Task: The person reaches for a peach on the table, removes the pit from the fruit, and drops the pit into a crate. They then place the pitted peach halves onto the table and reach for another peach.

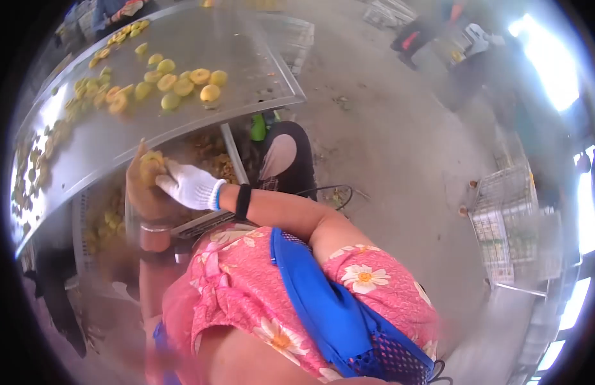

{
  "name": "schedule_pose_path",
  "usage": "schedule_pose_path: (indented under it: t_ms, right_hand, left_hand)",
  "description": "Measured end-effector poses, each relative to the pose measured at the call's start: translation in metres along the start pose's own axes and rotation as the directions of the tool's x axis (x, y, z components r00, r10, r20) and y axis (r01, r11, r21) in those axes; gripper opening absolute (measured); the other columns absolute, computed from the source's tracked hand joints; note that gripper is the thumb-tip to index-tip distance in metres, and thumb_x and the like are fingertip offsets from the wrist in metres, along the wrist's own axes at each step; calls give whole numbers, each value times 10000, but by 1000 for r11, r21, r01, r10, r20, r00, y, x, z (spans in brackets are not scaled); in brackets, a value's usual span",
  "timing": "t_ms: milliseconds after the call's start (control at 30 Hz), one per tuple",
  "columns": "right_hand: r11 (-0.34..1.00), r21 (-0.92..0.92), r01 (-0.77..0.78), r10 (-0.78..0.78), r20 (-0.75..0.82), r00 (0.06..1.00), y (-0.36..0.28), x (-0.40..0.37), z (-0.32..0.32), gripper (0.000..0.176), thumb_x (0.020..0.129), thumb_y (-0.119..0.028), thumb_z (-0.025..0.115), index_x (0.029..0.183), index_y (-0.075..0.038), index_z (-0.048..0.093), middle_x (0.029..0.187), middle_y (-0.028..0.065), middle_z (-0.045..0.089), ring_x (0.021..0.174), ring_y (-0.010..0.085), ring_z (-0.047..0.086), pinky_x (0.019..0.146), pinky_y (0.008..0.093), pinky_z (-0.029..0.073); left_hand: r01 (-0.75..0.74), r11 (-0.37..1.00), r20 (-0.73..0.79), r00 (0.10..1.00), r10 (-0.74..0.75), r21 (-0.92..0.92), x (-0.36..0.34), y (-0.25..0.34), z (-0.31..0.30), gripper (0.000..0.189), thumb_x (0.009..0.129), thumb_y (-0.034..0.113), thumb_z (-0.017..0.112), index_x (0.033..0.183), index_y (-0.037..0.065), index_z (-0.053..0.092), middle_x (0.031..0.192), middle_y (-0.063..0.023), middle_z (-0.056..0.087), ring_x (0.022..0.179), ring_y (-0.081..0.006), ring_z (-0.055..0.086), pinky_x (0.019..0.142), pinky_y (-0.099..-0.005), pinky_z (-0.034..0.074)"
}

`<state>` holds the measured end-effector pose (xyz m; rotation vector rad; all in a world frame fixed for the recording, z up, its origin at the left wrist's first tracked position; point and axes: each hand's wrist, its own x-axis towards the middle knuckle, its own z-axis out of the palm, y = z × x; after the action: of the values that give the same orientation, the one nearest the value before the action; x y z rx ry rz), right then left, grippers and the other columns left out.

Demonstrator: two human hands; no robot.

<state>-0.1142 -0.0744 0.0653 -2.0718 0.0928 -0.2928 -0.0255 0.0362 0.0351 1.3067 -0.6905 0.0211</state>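
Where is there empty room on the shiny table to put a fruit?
The metal table is bare at its right end, between the yellow fruit and the corner, and along the near edge. The left end is crowded.

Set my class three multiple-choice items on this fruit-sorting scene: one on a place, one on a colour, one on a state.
1. Where is the right hand?
A raised overhead
B resting on a knee
C at the fruit in the left hand

2. What colour is the glove on the right hand?
A white
B black
C red

3. In what state is the left hand?
A open and empty
B closed round the yellow fruit
C tucked in a pocket

Answers:
1 C, since the gloved fingertips touch the fruit that the bare hand holds.
2 A, since the knit glove is white, with only a blue edge at the cuff.
3 B, since the bare fingers wrap the fruit from below.
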Motion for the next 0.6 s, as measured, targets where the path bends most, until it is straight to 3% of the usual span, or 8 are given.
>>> schedule_pose_path:
  t_ms: [33,100,200,267,333,433,500,600]
  right_hand:
    - [1000,13,19,-19,0,1000,3,2,1,454,1015,-381,480,1213,21,557,1092,294,645,1037,482,595,870,498,483]
    - [999,16,46,-46,-20,999,3,2,5,440,1020,-386,460,1193,6,559,1053,295,654,1018,486,604,856,507,487]
    - [995,80,56,-53,-33,998,-5,2,6,419,1024,-384,449,1136,4,564,1056,293,654,1005,489,605,841,517,489]
    - [991,98,95,-90,-54,994,3,5,16,394,1033,-369,441,1095,1,561,1026,283,654,984,483,611,812,516,488]
    - [983,142,115,-109,-50,993,10,6,21,380,1035,-359,444,1102,-3,562,1004,276,654,981,474,615,799,504,488]
    - [970,163,178,-178,-16,984,12,3,18,329,1044,-309,442,1082,-10,573,985,252,650,957,441,626,788,465,487]
    - [968,174,179,-180,-12,984,9,0,16,326,1055,-293,423,1088,-11,585,984,245,647,943,428,626,790,444,482]
    - [978,209,22,-40,83,996,-9,-7,-1,500,1043,-412,368,1174,22,577,1120,308,641,1095,473,595,933,464,467]
  left_hand:
    - [-30,996,27,999,28,82,1,4,0,401,1009,104,506,1372,-66,492,1085,-126,649,983,-188,633,899,-328,528]
    - [179,975,60,983,-172,-133,9,8,-7,388,1008,104,512,1357,-64,500,1095,-124,627,981,-190,626,898,-332,526]
    - [-45,953,5,999,46,300,8,26,1,368,1020,116,503,1347,-52,495,1141,-119,584,1001,-196,611,900,-328,523]
    - [80,994,-70,995,-75,69,10,29,4,381,1015,134,524,1350,-41,479,1211,-127,561,1059,-222,598,926,-342,517]
    - [111,992,-174,980,-99,57,6,43,18,406,1007,144,541,1361,-41,467,1207,-122,569,1088,-238,597,940,-354,516]
    - [150,978,-27,987,-155,-146,6,18,-8,430,989,135,560,1368,-39,457,1231,-128,570,1123,-264,602,961,-368,515]
    - [125,977,-30,991,-132,-175,5,25,2,375,1008,198,530,1312,-20,528,1175,-114,607,1016,-217,622,888,-335,524]
    - [212,975,-126,971,-204,58,14,42,15,374,1037,306,477,1211,5,614,1063,-79,649,896,-159,612,781,-294,510]
